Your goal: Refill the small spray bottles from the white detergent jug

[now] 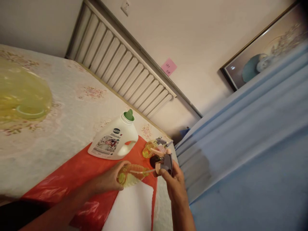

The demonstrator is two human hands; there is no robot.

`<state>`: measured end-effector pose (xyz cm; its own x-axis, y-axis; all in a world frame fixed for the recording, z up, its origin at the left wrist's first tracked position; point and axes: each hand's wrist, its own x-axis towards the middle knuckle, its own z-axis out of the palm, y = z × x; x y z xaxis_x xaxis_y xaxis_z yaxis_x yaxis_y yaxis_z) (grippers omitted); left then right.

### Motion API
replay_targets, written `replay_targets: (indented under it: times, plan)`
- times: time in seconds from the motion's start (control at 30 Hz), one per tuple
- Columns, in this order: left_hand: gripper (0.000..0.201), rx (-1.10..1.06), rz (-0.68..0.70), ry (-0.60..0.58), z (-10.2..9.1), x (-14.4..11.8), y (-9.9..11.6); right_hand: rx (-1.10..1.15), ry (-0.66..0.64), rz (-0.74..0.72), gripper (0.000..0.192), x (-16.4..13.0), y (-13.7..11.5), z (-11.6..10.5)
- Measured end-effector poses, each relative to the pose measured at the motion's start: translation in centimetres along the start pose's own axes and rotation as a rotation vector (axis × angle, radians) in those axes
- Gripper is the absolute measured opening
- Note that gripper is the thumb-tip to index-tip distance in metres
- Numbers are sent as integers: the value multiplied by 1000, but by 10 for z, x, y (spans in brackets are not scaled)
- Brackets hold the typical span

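My left hand is wrapped round the base of a clear spray bottle with yellowish liquid in it. Between the fingers of my right hand is a grey and peach spray head. From the spray head a thin tube reaches into the bottle's neck; whether the collar touches the neck I cannot tell. A white detergent jug with a green spout stands upright just behind my left hand. Beyond the spray head, another yellow-tinted spray bottle and some dark item are partly hidden.
Red plastic sheeting and a white sheet lie on the flowered tablecloth. A large yellow translucent container stands at left. A radiator lines the wall; a blue curtain hangs at right.
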<state>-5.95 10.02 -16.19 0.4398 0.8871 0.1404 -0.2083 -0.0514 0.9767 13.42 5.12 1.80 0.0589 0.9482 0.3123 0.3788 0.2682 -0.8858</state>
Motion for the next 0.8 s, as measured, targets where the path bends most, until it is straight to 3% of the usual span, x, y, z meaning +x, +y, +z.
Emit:
replay_targets:
  times: [0.1, 0.23, 0.37, 0.43, 0.53, 0.8]
  plan:
    - [79, 59, 6, 3, 1, 0, 0, -44, 36, -47, 31, -1, 2, -2]
    - [79, 154, -32, -39, 1, 0, 3, -87, -51, -77, 34, -5, 2, -3]
    - [76, 225, -49, -48, 1, 2, 1, -187, -37, -68, 24, -9, 0, -3]
    - [77, 229, -66, -48, 1, 3, -1, -36, -60, -68, 28, -8, 3, -7]
    - [79, 178, -66, -53, -1, 5, -3, 297, 62, -43, 37, -3, 12, -21]
    - [82, 129, -86, 15, -2, 6, -1, 524, 357, 124, 29, -3, 47, -61]
